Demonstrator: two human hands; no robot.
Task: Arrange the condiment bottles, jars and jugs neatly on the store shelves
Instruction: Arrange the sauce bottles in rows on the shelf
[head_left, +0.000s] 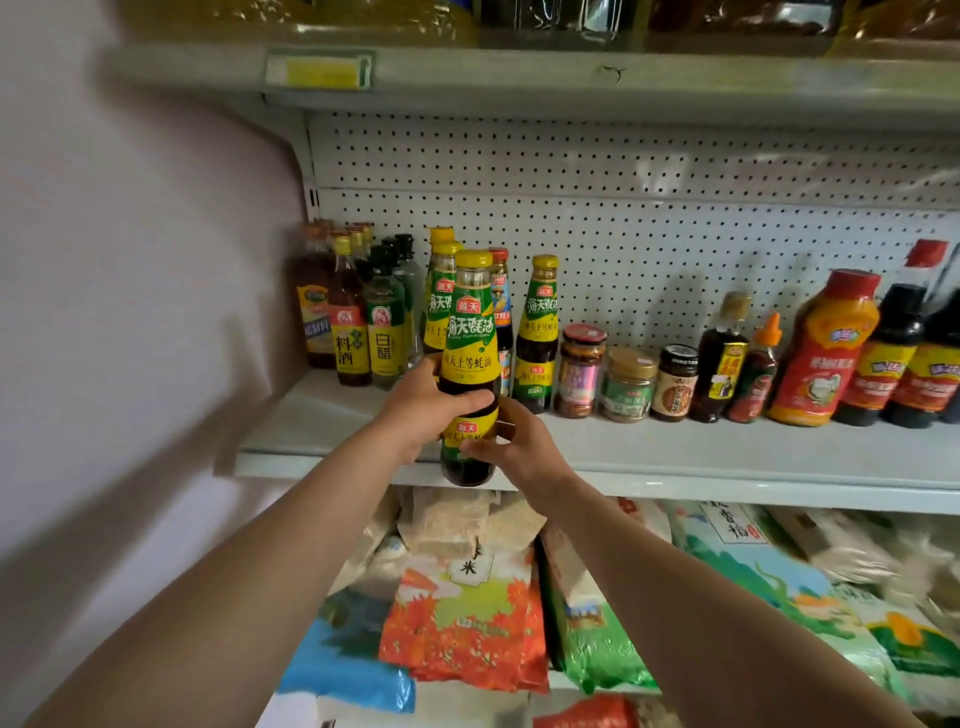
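Note:
A dark oyster sauce bottle (470, 332) with a yellow cap and green-yellow label is held upright in front of the shelf's front edge. My left hand (423, 410) grips its middle from the left. My right hand (511, 447) holds its lower part from the right, fingers curled on the label. Behind it on the grey shelf (675, 452) stand matching oyster sauce bottles (537, 332), and at the far left cooking wine and vinegar bottles (363, 322). To the right stand three small jars (626, 382), then dark sauce bottles (722, 358) and a red-orange squeeze bottle (826, 353).
A pegboard back panel (623, 208) rises behind the shelf. An upper shelf (571, 73) with a yellow price tag hangs overhead. Bags of rice (467, 613) fill the shelf below. A pale wall (130, 312) closes the left side.

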